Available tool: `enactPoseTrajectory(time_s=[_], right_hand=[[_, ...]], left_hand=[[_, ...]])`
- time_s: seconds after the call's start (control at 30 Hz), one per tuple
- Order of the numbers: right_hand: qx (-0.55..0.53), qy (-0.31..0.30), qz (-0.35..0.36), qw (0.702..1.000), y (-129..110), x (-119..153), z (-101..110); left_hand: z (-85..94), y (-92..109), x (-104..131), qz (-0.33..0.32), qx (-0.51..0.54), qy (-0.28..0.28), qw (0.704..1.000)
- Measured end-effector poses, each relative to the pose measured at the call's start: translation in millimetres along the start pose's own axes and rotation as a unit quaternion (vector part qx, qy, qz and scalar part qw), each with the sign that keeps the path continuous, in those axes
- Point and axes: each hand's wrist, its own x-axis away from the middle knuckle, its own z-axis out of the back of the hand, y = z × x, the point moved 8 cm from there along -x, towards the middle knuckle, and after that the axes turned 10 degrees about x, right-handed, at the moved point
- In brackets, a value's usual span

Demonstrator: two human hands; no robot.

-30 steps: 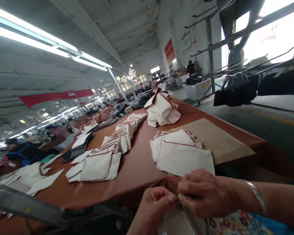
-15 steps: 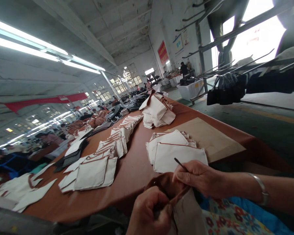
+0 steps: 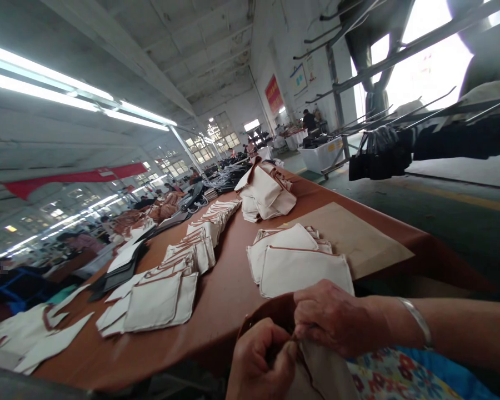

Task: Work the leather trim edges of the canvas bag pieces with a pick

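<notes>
My left hand (image 3: 260, 358) is closed, thumb and fingers pinching the edge of a sewn cream-and-brown fabric piece (image 3: 329, 375) low in the view. Its brown part (image 3: 270, 311) curves up behind the fingers. My right hand (image 3: 337, 316), a silver bangle on its wrist, is closed with its fingertips at the same edge, touching or nearly touching the left thumb. The thin dark tool it held half a second ago is hidden by the hand now. Just beyond lie cream pouch pieces (image 3: 304, 272) with brown trim.
A brown-covered table (image 3: 220, 300) carries a long overlapping row of cream pieces (image 3: 154, 303), a farther pile (image 3: 264, 191) and a tan sheet (image 3: 366, 239). Dark pieces (image 3: 120, 266) lie to the left. A metal rack (image 3: 337, 105) with black bags (image 3: 381, 155) stands right.
My right hand has turned over and moved down to the fabric edge by my left thumb. The dark tool's tip, sticking up before, no longer shows. My left hand keeps its pinch.
</notes>
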Motion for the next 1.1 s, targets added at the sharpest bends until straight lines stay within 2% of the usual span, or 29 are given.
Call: enactPoseTrajectory(time_s=[0.07,0.17,0.27,0.33,0.47,0.53,0.6,0.67,0.77,0.9,1.0,1.1], right_hand=[[-0.020,-0.035,-0.038,0.998,9,-3,2],[-0.140,-0.108,-0.083,0.981,8,-10,3],[-0.248,-0.172,-0.104,0.948,2,-9,-7],[-0.300,-0.193,-0.142,0.923,6,-4,-19],[-0.397,-0.192,-0.202,0.874,19,9,-38],[-0.423,-0.175,-0.209,0.864,22,12,-42],[-0.440,-0.163,-0.211,0.857,23,13,-45],[-0.457,-0.152,-0.211,0.850,22,12,-47],[-0.464,-0.147,-0.219,0.846,20,11,-50],[-0.424,-0.163,-0.260,0.852,22,13,-53],[-0.404,-0.162,-0.289,0.853,24,16,-52],[-0.404,-0.166,-0.282,0.854,20,16,-52]], left_hand=[[-3.0,2,-1,-0.050,-0.044,0.006,0.998],[-9.7,6,0,-0.102,-0.074,-0.009,0.992],[-8.9,9,2,-0.116,-0.074,0.016,0.990],[-6.2,9,5,-0.112,-0.069,0.039,0.991],[0.9,6,18,-0.105,-0.042,0.069,0.991],[6.5,10,27,-0.143,-0.060,0.099,0.983],[10.8,21,38,-0.215,-0.126,0.142,0.958],[8.6,30,47,-0.281,-0.215,0.164,0.921],[-3.8,34,52,-0.333,-0.302,0.126,0.885],[-15.8,37,51,-0.349,-0.365,0.106,0.856],[-21.4,42,49,-0.339,-0.389,0.122,0.848],[-25.0,42,47,-0.313,-0.405,0.152,0.845]])
